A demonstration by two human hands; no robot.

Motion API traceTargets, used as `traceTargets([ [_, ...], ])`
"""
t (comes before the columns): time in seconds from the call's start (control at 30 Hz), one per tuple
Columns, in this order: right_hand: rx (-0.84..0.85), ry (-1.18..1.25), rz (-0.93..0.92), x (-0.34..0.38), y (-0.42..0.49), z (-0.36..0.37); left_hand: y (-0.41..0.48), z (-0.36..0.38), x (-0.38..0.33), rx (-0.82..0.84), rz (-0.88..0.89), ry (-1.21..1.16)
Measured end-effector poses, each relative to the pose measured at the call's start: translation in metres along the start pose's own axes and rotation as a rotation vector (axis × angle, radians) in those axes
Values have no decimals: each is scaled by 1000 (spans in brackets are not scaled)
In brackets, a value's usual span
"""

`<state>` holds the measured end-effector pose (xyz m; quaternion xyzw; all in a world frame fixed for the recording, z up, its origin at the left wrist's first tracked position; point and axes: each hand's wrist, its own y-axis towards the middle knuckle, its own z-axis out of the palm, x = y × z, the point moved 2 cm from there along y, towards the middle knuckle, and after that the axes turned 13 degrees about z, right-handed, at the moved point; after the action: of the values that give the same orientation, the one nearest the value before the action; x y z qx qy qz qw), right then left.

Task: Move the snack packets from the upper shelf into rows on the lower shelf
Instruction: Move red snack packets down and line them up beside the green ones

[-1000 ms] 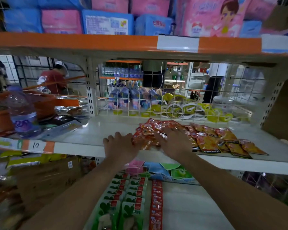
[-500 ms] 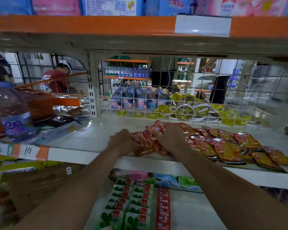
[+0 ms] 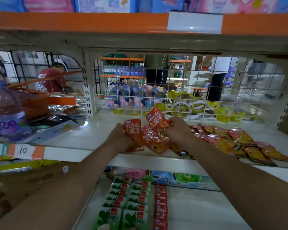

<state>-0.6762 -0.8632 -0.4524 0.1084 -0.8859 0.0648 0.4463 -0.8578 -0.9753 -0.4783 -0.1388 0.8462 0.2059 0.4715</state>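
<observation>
On the white upper shelf (image 3: 90, 136) both my hands hold a bunch of red snack packets (image 3: 148, 135) tilted up off the shelf. My left hand (image 3: 118, 136) grips the bunch's left side, where one packet stands upright. My right hand (image 3: 178, 128) grips the right side, with another packet sticking up behind it. A loose pile of red and orange packets (image 3: 231, 141) lies to the right on the same shelf. Below, the lower shelf (image 3: 198, 211) carries a single row of red packets (image 3: 160, 206) beside two rows of green-and-white packets (image 3: 128, 201).
A water bottle (image 3: 7, 113) and an orange basket (image 3: 33, 103) stand at the left of the upper shelf. A wire mesh panel (image 3: 189, 90) closes the back. Yellow tape rolls (image 3: 223, 112) lie behind it. An orange-edged shelf (image 3: 90, 22) hangs overhead.
My hands went from lying flat on the packet pile to gathering a bunch and lifting it upright off the shelf. The camera moved closer and lower.
</observation>
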Motion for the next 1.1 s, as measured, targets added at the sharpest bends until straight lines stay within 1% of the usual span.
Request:
traceTargets([
  [0.1, 74, 206, -11, -9, -11, -14, -11, -2, -9, -93, 109, -166],
  [0.17, 133, 298, -44, -14, -23, -26, -22, 1, -20, -101, 163, -263],
  [0.27, 177, 402, -62, -23, -46, -43, -44, 12, -37, -78, 189, -440],
  [0.37, 224, 429, -84, -38, -69, -57, -65, 22, -49, -43, 176, -529],
  [0.43, 235, 437, -106, -50, -83, -65, -82, 30, -57, 25, 180, -574],
  [0.5, 231, 438, -112, -65, -97, -70, -97, 40, -59, 79, 179, -574],
  [0.6, 283, 416, -66, -88, -120, -69, -120, 57, -54, 132, 174, -513],
  [0.8, 353, 388, -4, -135, -156, -59, -157, 86, -34, 228, 104, -453],
  [0.93, 327, 342, 93, -165, -161, -50, -166, 101, -12, 275, 60, -404],
  [1.1, 336, 339, 135, -198, -157, -31, -168, 124, 27, 333, -3, -316],
])
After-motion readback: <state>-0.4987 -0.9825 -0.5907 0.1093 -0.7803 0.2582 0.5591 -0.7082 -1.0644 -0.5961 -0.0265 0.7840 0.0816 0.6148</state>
